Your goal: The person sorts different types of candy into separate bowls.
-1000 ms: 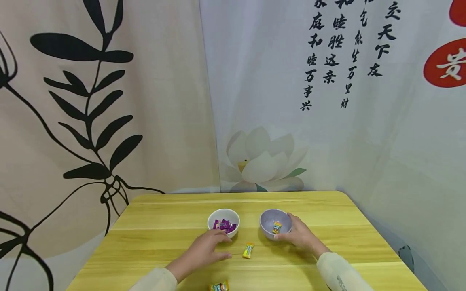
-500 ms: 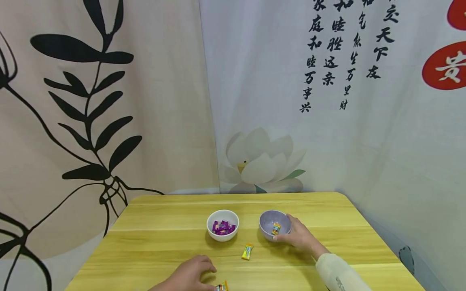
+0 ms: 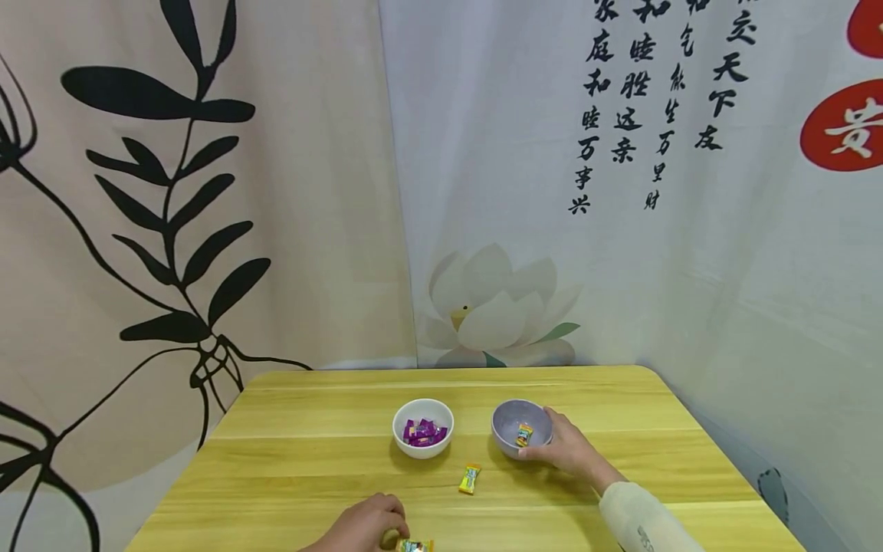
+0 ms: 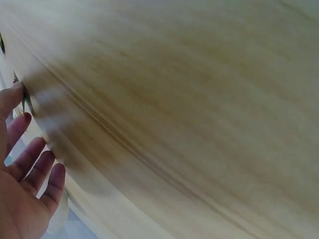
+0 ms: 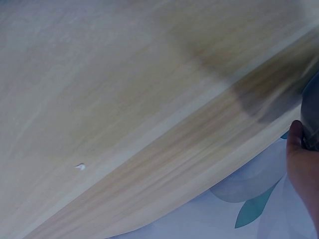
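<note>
My left hand [image 3: 366,526] is low in the head view, its thumb and index finger pinching the left end of a yellow wrapped candy [image 3: 415,546]. In the left wrist view the other fingers of the left hand [image 4: 25,194] are spread and bent, and the candy is mostly hidden. Farther right, my right hand [image 3: 569,451] holds the side of a purple bowl [image 3: 507,420], thumb toward the near side. One yellow candy [image 3: 524,435] lies inside that bowl. The right wrist view shows only part of the right hand [image 5: 304,172] against the dark bowl [image 5: 311,112].
A white bowl [image 3: 402,438] with several purple wrapped candies [image 3: 422,433] stands left of the purple bowl. Between the bowls and the near edge, another yellow candy [image 3: 470,479] lies on the wooden table [image 3: 310,437]. Printed curtains [image 3: 483,176] hang behind the table.
My left hand has moved from beside the white bowl down toward the near edge and taken hold of the candy there. The right hand stays on the purple bowl.
</note>
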`<state>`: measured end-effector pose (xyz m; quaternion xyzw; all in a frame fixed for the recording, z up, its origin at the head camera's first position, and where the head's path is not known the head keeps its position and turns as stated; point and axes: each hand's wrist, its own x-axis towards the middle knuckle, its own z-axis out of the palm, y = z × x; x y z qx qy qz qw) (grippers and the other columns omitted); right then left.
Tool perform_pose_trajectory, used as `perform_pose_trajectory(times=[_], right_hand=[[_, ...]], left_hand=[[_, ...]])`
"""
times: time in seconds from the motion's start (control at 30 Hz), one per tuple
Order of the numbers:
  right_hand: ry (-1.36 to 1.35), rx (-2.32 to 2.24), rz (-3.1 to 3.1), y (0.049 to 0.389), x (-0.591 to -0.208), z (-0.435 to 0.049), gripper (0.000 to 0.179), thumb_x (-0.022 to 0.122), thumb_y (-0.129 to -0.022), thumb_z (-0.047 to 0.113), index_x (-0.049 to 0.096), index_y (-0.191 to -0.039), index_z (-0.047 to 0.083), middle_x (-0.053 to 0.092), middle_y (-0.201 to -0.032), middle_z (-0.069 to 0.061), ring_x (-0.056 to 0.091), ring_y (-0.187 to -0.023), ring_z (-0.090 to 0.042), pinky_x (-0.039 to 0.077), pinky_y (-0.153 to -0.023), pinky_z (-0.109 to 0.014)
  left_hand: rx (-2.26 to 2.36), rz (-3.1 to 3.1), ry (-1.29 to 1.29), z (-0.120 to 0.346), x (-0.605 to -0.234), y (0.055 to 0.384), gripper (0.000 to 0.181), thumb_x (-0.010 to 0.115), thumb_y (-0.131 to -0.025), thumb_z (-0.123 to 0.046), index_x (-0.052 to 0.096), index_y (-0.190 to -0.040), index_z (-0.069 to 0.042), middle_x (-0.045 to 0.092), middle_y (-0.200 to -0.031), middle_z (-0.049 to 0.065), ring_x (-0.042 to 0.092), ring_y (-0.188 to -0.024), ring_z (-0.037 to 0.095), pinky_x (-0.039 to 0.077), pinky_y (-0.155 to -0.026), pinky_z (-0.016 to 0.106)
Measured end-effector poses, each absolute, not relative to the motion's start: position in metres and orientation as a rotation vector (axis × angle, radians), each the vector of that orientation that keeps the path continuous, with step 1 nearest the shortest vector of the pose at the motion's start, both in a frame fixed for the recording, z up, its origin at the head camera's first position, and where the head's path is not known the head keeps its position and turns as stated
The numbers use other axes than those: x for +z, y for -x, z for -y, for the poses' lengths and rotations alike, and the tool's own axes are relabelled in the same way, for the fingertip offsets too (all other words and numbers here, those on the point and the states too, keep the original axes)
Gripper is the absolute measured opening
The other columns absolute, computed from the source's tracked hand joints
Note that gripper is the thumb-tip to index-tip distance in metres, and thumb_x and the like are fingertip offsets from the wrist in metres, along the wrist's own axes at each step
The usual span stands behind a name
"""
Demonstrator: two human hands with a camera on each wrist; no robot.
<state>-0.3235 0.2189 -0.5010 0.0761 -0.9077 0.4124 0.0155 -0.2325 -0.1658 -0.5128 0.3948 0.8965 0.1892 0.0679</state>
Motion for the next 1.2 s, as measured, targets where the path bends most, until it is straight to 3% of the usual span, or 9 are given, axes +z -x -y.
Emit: perform_pose_trajectory(times=[0.4, 0.57, 0.77, 1.2], right_hand=[[-0.231, 1.276, 2.818, 0.323, -0.502, -0.220, 0.112, 0.080, -0.058, 0.050, 0.025, -0.138, -0.005, 0.035, -0.135, -0.023, 0.035, -0.122, -0.037, 0.028, -0.098, -0.053], [-0.227, 1.286, 2.817, 0.323, -0.502, -0.220, 0.113, 0.080, -0.058, 0.050, 0.024, -0.139, -0.005, 0.035, -0.136, -0.022, 0.034, -0.123, -0.036, 0.028, -0.099, -0.052], [-0.216, 1.289, 2.824, 0.322, -0.501, -0.219, 0.113, 0.080, -0.058, 0.049, 0.023, -0.139, -0.005, 0.035, -0.136, -0.022, 0.034, -0.123, -0.037, 0.028, -0.099, -0.052], [-0.221, 1.282, 2.825, 0.322, -0.501, -0.218, 0.112, 0.080, -0.059, 0.049, 0.023, -0.139, -0.005, 0.034, -0.137, -0.023, 0.033, -0.124, -0.037, 0.027, -0.099, -0.052]], left_hand=[[0.679, -2.708, -1.052, 0.155, -0.505, 0.237, 0.025, 0.063, -0.077, -0.050, 0.067, -0.088, -0.028, 0.050, -0.090, -0.018, 0.045, -0.076, 0.000, 0.043, -0.063, 0.021], [0.665, -2.816, -1.166, 0.146, -0.498, 0.239, 0.019, 0.067, -0.077, -0.042, 0.067, -0.086, -0.026, 0.050, -0.091, -0.017, 0.047, -0.079, 0.001, 0.044, -0.068, 0.023], [0.630, -2.971, -1.265, 0.134, -0.489, 0.248, 0.021, 0.071, -0.074, -0.037, 0.068, -0.087, -0.022, 0.053, -0.094, -0.013, 0.051, -0.085, 0.004, 0.046, -0.075, 0.026], [0.642, -3.086, -1.276, 0.105, -0.469, 0.276, 0.022, 0.073, -0.072, -0.035, 0.069, -0.086, -0.018, 0.056, -0.092, -0.011, 0.053, -0.088, 0.008, 0.047, -0.077, 0.030]])
